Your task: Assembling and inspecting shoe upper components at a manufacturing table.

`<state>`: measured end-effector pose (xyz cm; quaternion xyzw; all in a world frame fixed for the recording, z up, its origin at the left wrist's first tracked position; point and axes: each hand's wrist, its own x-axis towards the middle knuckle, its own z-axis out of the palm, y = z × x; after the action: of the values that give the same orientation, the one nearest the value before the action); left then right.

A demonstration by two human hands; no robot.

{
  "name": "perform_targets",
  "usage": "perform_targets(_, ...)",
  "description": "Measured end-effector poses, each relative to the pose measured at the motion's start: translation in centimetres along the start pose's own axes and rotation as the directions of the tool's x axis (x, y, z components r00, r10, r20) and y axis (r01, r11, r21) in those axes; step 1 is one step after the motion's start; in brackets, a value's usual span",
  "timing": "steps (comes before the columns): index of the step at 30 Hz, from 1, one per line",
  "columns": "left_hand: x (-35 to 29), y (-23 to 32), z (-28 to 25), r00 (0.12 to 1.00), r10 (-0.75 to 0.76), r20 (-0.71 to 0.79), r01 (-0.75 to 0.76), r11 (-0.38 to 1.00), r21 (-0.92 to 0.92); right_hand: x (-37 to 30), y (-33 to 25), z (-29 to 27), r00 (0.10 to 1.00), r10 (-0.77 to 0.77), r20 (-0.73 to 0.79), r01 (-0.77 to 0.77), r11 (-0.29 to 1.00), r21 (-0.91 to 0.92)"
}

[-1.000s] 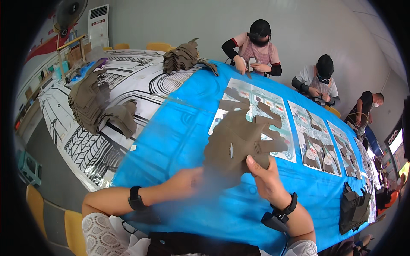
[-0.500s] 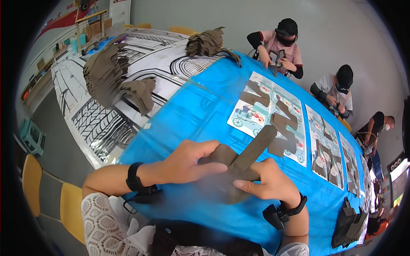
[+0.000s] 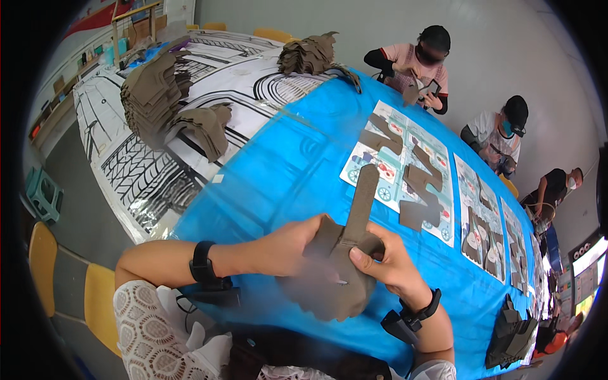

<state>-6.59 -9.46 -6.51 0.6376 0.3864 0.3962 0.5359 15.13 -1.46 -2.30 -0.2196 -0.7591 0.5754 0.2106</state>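
A floppy grey-brown cut-out piece (image 3: 352, 292) with a scalloped lower edge is held up over the blue table cover (image 3: 266, 174). From its top a long, round-ended strip (image 3: 363, 199) sticks up, away from me. My left hand (image 3: 278, 248) is closed on the piece's left side, its fingertips blurred by a hazy patch. My right hand (image 3: 391, 256) grips the right side, thumb pressed on the front near the foot of the strip. A small pale mark shows on the piece below the thumb.
Stacked brown cut-outs (image 3: 149, 95) lie at the far left on a black-and-white patterned sheet (image 3: 142, 177), another pile (image 3: 308, 54) farther back. Printed sheets (image 3: 354, 166) with brown pieces run along the right. Dark pieces (image 3: 512, 332) sit at the lower right. Other people (image 3: 415, 69) work across the table.
The piece has turned more upright and more of its scalloped lower part now shows. The strip leans less to the right. Both hands keep their hold and have shifted slightly.
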Motion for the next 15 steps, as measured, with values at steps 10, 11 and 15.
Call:
perform_targets(10, 1.0, -1.6, -0.8, 0.959, 0.180, -0.220, -0.132, 0.968, 0.215, 0.7, 1.5, -0.2, 0.999, 0.006, 0.044, 0.010, 0.931, -0.366)
perform_targets(11, 0.8, -1.6, -0.7, 0.960, 0.174, -0.220, -0.127, 0.969, 0.212, 0.7, 1.8, 0.0, 0.999, -0.008, 0.037, 0.021, 0.940, -0.341)
perform_targets(15, 0.4, -0.6, -0.1, 0.973, 0.148, -0.178, -0.122, 0.982, 0.146, 0.8, 1.8, -0.4, 0.992, 0.070, 0.101, -0.033, 0.945, -0.326)
